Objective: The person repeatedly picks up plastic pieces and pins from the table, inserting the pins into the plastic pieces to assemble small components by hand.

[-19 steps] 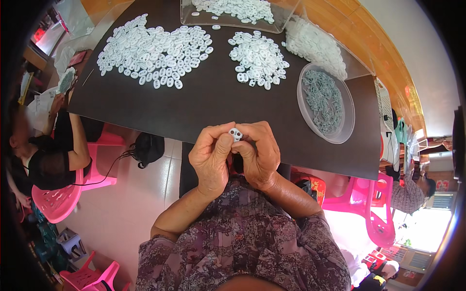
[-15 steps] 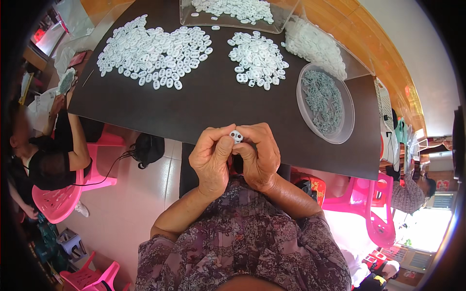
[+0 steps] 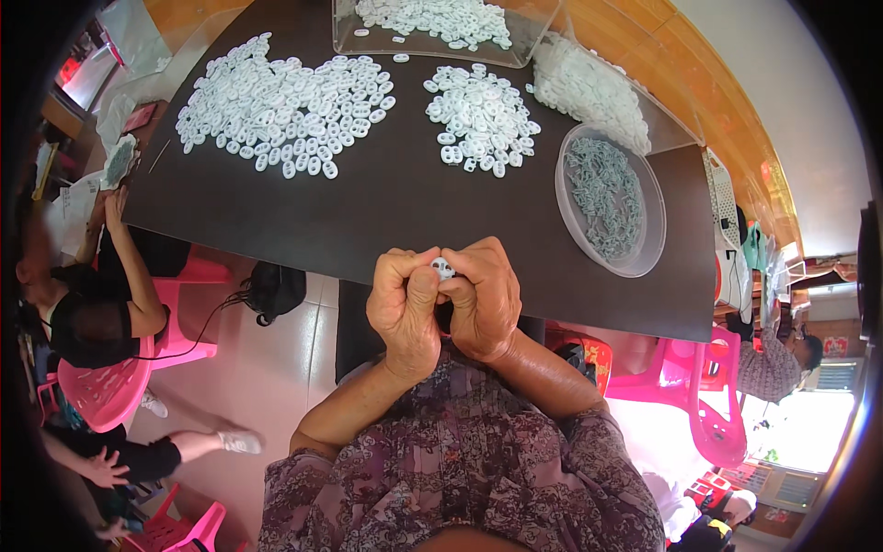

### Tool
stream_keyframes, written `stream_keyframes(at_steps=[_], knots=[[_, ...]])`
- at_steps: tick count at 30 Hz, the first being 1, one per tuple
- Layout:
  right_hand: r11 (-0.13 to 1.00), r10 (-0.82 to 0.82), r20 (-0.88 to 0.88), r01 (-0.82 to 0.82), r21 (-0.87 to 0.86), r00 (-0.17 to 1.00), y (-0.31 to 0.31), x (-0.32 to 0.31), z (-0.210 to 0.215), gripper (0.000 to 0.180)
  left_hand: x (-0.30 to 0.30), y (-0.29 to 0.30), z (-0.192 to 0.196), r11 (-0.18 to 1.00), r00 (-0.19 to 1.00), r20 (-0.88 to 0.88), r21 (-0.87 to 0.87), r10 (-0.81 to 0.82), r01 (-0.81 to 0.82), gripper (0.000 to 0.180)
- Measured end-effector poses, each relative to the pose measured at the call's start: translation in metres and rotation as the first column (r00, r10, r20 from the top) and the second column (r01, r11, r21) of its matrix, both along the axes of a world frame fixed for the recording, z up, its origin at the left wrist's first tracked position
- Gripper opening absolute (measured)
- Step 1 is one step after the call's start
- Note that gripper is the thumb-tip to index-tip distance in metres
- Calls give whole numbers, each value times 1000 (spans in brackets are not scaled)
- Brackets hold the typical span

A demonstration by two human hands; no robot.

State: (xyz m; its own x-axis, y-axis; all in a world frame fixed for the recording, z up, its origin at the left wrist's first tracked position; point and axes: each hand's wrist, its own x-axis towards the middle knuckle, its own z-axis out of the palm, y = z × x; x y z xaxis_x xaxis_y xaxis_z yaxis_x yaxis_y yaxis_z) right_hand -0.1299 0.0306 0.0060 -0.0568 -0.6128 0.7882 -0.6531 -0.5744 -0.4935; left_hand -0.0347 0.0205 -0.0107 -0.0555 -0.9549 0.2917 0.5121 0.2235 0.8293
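Left hand [image 3: 405,304] and right hand [image 3: 486,299] pinch a white two-holed piece [image 3: 442,268] at the table's near edge [image 3: 607,316], apparently pressing, which next calls for steadiness.

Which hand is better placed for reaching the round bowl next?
Probably the right hand: the bowl sits on its side of the table, farther from the left hand. Both hands hold a small white piece, so the left would hold it alone.

Purp. floral-patt. shirt [image 3: 460,442] (short slvs [image 3: 609,446])
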Motion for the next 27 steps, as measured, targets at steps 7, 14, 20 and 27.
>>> stream_keyframes(at_steps=[7,14,20,27], knots=[[1000,-13,-4,13,26,1000,1,-4,-6,19,-4,0,-4,999,998,51,2,41,-41,18],[1000,-18,10,18,25,1000,0,-7,-12,18,-6,-3,-6,999,992,121,11,48,-50,21],[1000,3,35,-4,7,999,-1,7,-1,30,7,-4,1,998,993,108,-39,54,-50,18],[1000,-6,65,7,-12,998,2,13,5,24,13,4,11,999,995,98,-37,34,-31,17]])
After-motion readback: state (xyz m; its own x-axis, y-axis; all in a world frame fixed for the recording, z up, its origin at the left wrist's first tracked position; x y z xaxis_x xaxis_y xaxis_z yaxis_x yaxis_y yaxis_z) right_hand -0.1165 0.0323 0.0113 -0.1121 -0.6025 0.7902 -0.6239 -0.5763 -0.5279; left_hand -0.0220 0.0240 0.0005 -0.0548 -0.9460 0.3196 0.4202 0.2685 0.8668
